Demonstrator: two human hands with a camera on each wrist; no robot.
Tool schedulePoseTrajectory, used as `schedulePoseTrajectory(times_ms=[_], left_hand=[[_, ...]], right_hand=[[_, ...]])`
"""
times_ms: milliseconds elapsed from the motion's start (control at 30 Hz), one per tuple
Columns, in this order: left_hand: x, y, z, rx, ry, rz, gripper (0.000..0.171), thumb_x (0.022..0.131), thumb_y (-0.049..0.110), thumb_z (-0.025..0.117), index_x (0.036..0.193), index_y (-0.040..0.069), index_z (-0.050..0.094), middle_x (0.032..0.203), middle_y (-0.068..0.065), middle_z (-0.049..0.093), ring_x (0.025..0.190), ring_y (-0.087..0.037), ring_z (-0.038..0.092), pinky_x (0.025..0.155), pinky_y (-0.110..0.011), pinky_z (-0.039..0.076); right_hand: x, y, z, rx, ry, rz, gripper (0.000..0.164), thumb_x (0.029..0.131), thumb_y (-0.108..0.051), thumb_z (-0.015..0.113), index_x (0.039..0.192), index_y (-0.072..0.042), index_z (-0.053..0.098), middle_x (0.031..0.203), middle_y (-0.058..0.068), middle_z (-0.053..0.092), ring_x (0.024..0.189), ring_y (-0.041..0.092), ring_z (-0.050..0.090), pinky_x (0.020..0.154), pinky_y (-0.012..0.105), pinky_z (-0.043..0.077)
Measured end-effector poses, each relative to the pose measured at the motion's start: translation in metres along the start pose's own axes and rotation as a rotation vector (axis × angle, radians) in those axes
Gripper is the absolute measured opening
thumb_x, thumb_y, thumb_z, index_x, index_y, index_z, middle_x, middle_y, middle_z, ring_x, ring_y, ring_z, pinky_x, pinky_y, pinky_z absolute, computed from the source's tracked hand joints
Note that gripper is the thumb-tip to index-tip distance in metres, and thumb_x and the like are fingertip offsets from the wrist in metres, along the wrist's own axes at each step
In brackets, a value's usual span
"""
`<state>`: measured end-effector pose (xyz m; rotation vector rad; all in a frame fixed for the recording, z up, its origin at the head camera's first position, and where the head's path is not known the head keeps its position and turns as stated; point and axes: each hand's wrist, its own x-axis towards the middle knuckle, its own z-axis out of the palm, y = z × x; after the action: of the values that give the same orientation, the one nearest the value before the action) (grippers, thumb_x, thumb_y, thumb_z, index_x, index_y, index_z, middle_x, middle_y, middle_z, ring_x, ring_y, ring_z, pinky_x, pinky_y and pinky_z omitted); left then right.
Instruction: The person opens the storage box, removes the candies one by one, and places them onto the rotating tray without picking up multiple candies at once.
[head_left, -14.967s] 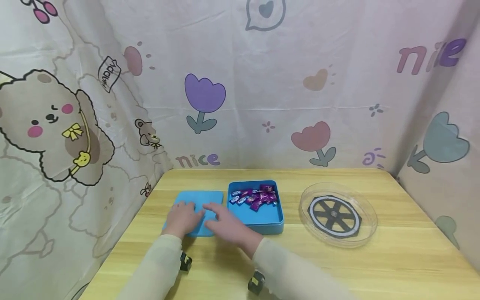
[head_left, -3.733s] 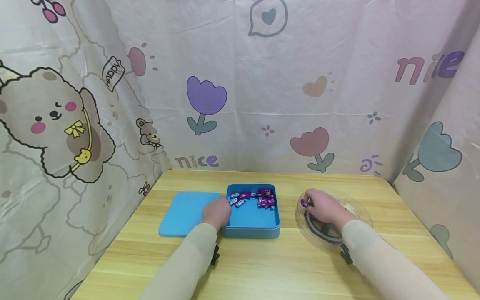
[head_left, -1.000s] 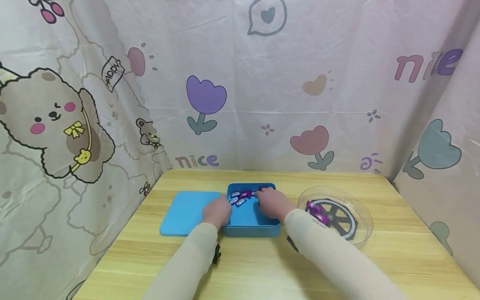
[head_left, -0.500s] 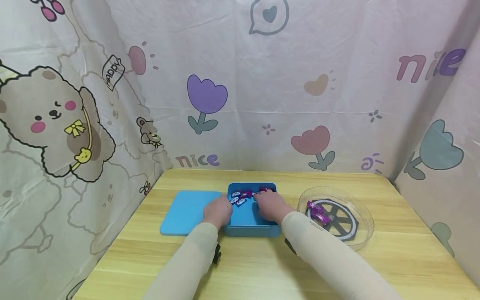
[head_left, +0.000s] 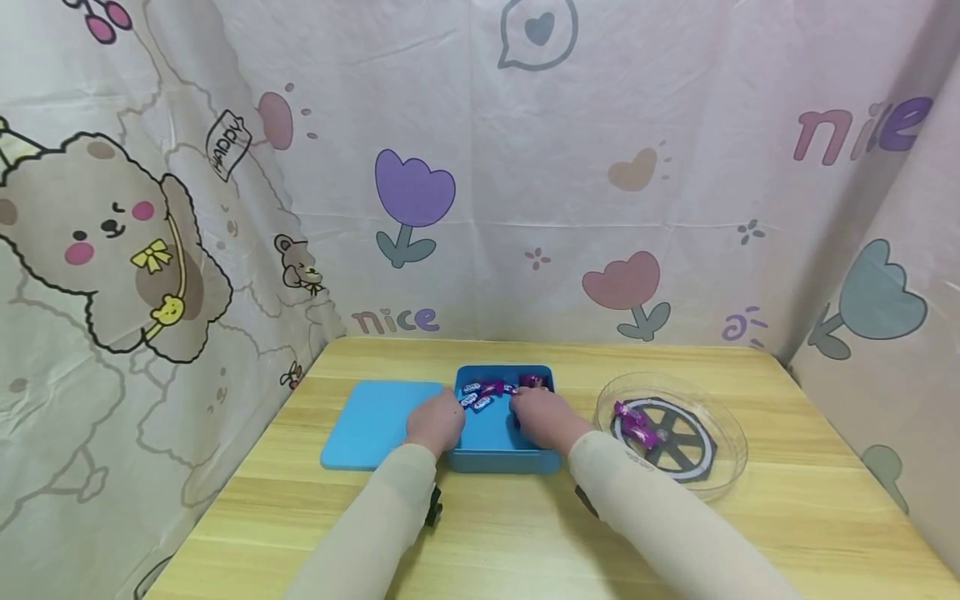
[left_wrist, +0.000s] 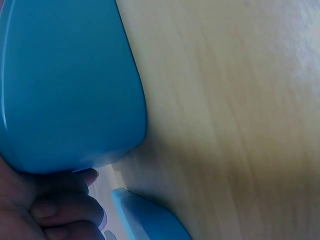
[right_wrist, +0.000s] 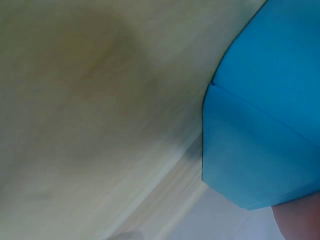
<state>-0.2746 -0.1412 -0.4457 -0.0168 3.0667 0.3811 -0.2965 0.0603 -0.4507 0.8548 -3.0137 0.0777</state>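
My left hand [head_left: 435,423] grips the left side of an open blue box [head_left: 504,462]. In the left wrist view, its curled fingers [left_wrist: 67,207] lie against the box's wall. My right hand [head_left: 547,417] reaches down inside the box at its right side, fingers pointing into the wrapped candies. Its fingertips are largely hidden, and I cannot tell whether they pinch a candy. Small blue-and-white candies [head_left: 482,402] lie at the box's left, and purple ones [head_left: 533,381] at the back right. The right wrist view shows mostly the box's outer wall [right_wrist: 250,145].
A flat blue lid [head_left: 375,425] lies left of the box. To the right stands a round clear dish [head_left: 731,471] with a few purple candies [head_left: 637,433] over a black spoked wheel pattern [head_left: 678,450]. A printed curtain [head_left: 517,183] hangs behind the wooden table [head_left: 495,533].
Over several seconds my right hand has gone from the clear dish, where purple candies now lie, back into the box. In the last half second it shifts slightly; the left hand stays put.
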Motion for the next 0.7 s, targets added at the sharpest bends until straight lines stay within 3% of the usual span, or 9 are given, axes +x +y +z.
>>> schedulePoseTrajectory(times_ms=[200, 433, 700], left_hand=[[0.0003, 0.0015, -0.0004, 0.018, -0.002, -0.011, 0.046, 0.105, 0.020, 0.052, 0.143, -0.005, 0.049, 0.127, -0.019, 0.064, 0.084, -0.027, 0.058, 0.077, -0.051, 0.058], [-0.0009, 0.0024, -0.0020, 0.018, -0.002, -0.005, 0.047, 0.105, 0.020, 0.051, 0.144, -0.005, 0.048, 0.131, -0.019, 0.063, 0.087, -0.027, 0.059, 0.078, -0.051, 0.058], [-0.0011, 0.0012, -0.0007, 0.033, 0.004, -0.003, 0.046, 0.104, 0.020, 0.054, 0.143, -0.005, 0.050, 0.125, -0.019, 0.065, 0.081, -0.026, 0.057, 0.075, -0.049, 0.059]], right_hand=[[-0.0021, -0.0002, -0.0002, 0.020, -0.015, -0.006, 0.018, 0.100, -0.017, 0.065, 0.115, -0.011, 0.074, 0.114, 0.007, 0.067, 0.100, 0.022, 0.066, 0.094, 0.043, 0.054], [-0.0024, -0.0003, 0.0022, -0.003, 0.031, -0.025, 0.011, 0.099, -0.017, 0.066, 0.106, -0.014, 0.074, 0.114, 0.005, 0.072, 0.109, 0.024, 0.067, 0.097, 0.043, 0.053], [-0.0027, 0.0004, 0.0047, -0.003, 0.065, -0.033, 0.009, 0.098, -0.019, 0.067, 0.104, -0.017, 0.073, 0.106, 0.001, 0.071, 0.101, 0.022, 0.065, 0.100, 0.046, 0.050]])
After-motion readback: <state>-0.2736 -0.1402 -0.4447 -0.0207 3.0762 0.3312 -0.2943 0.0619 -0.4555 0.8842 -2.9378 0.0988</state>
